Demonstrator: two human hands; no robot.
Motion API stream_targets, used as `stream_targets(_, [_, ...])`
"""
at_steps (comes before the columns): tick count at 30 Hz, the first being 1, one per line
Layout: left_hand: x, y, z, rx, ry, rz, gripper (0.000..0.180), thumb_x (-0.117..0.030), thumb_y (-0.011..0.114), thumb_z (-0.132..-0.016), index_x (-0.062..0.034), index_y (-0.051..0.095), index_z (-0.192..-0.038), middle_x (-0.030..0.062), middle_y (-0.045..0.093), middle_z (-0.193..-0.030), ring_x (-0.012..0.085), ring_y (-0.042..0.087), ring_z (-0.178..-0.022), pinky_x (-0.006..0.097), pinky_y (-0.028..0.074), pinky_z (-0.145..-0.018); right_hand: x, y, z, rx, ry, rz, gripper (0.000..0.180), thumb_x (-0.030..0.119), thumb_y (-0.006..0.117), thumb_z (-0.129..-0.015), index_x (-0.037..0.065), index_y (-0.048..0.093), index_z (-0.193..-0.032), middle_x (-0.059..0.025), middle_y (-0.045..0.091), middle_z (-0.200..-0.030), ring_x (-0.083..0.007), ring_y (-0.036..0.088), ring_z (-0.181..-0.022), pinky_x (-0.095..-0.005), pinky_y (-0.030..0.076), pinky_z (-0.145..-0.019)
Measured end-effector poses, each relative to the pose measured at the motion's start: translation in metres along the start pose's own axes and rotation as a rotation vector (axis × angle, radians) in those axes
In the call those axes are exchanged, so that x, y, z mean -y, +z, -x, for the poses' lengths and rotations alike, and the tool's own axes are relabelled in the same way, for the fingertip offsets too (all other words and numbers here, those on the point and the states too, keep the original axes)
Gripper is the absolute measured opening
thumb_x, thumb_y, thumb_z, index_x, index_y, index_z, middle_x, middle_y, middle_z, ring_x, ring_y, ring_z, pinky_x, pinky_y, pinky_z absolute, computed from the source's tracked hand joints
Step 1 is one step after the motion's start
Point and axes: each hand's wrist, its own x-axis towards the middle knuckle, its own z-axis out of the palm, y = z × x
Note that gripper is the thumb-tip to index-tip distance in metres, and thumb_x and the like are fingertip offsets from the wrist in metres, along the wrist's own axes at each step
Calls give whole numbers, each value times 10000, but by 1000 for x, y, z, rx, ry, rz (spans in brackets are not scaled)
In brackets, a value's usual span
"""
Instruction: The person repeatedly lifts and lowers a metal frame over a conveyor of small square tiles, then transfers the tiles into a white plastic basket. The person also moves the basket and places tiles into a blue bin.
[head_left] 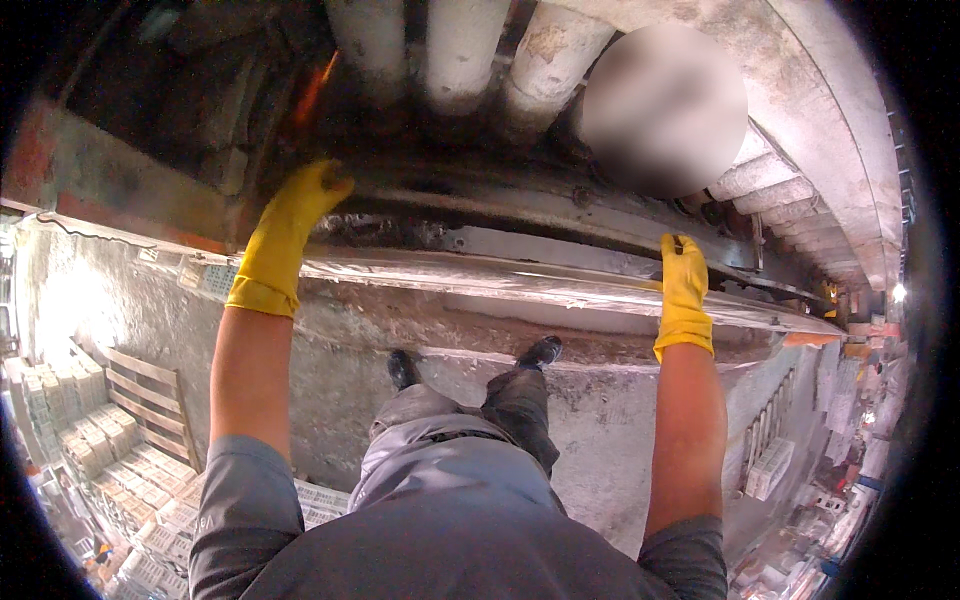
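Note:
Both of my hands wear yellow rubber gloves. My left hand (290, 220) reaches over the long pale ledge (480, 277) along the machine's front. Its fingers are curled, with their tips in dark shadow at the left end of a dark grey metal strip (480, 205); what they grip is hidden. Farther right, my right hand (684, 290) is closed at the same strip's front side, fingers bent over its edge. Behind the strip lies a dark recess, and thick whitish rollers (465, 50) stand beyond it.
An orange glow (318, 85) shows inside the machine at the upper left. A blurred round patch covers part of the far right. A wooden pallet (150, 400) and stacked pale blocks (110, 430) stand at left. A ribbed pale crate-like object (768, 468) lies at right on the worn concrete floor (610, 440).

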Motion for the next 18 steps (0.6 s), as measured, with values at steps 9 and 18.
stream_targets(9, [-31,7,16,-4,60,-214,684,-476,764,-953,-25,612,-1444,211,660,-1434,355,626,-1339,423,486,-1127,-11,1,10,35,137,-139,533,512,631,-998,73,724,-1285,-186,757,-1235,-394,726,-1116,-466,555,-938])
stream_targets(18, [-48,31,45,-5,-8,-161,690,-441,786,-916,-28,619,-1442,216,631,-1467,370,605,-1355,435,464,-1141,-18,-16,35,40,128,-108,564,516,602,-1018,70,688,-1352,-163,759,-1250,-313,784,-967,-421,599,-842])
